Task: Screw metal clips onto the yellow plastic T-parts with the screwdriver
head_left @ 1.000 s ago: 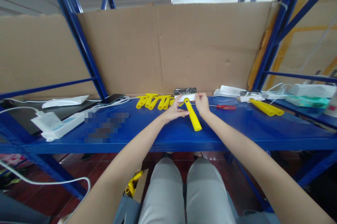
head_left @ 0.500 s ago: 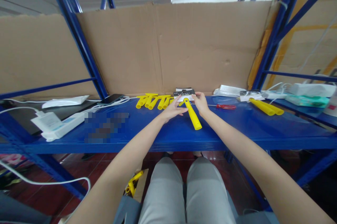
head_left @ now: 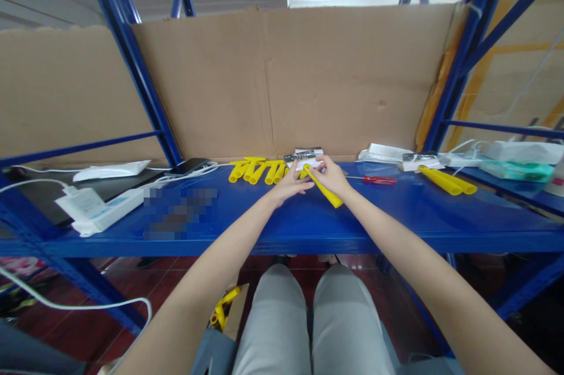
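Note:
Between my hands is a yellow tapered plastic handle (head_left: 326, 191), its wide end pointing toward me and to the right. At its far end is a black-and-white printed card (head_left: 303, 158). My left hand (head_left: 287, 186) has its fingers closed on the card's left side. My right hand (head_left: 333, 176) pinches the card's right side near the handle's narrow end. Whether the card is joined to the handle is hidden by my fingers. Just left of my left hand lies a row of several yellow handles (head_left: 254, 175).
A red-handled screwdriver (head_left: 379, 180) lies to the right on the blue shelf (head_left: 247, 216). Further right are two carded yellow handles (head_left: 445, 180). A white power strip (head_left: 110, 210) is on the left. Cardboard (head_left: 343, 87) stands behind. Below, a box (head_left: 238, 310) holds yellow parts.
The handle's near end has swung right and turned, so it looks narrower. My right hand and the card have shifted slightly left. My left hand stays nearly in place.

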`<state>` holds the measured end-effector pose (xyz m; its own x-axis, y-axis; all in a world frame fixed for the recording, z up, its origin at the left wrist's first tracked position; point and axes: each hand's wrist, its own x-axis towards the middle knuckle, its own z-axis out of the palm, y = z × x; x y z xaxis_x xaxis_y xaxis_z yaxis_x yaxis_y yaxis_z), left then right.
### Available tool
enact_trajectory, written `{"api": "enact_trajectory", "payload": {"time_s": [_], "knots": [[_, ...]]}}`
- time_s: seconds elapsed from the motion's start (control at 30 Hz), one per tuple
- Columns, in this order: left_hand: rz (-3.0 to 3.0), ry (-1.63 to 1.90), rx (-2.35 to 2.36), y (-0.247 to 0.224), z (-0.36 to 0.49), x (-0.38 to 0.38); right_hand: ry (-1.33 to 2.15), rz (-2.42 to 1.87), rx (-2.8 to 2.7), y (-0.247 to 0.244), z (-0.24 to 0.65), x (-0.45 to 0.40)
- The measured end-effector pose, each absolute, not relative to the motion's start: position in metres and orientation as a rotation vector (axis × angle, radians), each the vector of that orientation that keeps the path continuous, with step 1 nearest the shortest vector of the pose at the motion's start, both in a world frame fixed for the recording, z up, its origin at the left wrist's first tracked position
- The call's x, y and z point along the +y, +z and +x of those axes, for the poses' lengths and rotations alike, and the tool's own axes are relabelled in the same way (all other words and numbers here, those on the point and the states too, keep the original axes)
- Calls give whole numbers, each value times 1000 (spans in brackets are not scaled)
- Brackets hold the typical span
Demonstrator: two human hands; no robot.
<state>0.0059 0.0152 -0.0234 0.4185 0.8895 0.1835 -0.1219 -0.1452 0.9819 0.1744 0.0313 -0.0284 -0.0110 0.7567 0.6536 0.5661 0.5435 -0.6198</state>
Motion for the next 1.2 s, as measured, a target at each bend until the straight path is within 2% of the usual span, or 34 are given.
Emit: {"api": "enact_trajectory", "payload": {"time_s": [0.2, 0.67, 0.97, 1.2], "knots": [[1539, 976, 744, -25, 5, 12, 214, -1093, -1889, -29, 168, 29], [1606, 951, 751, -22, 3, 12, 284, -1120, -1904, -27, 165, 17], [1689, 903, 755, -20, 2, 15, 14, -1466, -1965, -4, 181, 14], [1736, 900, 773, -18, 2, 10, -281, -1767, -1822, 34, 255, 20]]}}
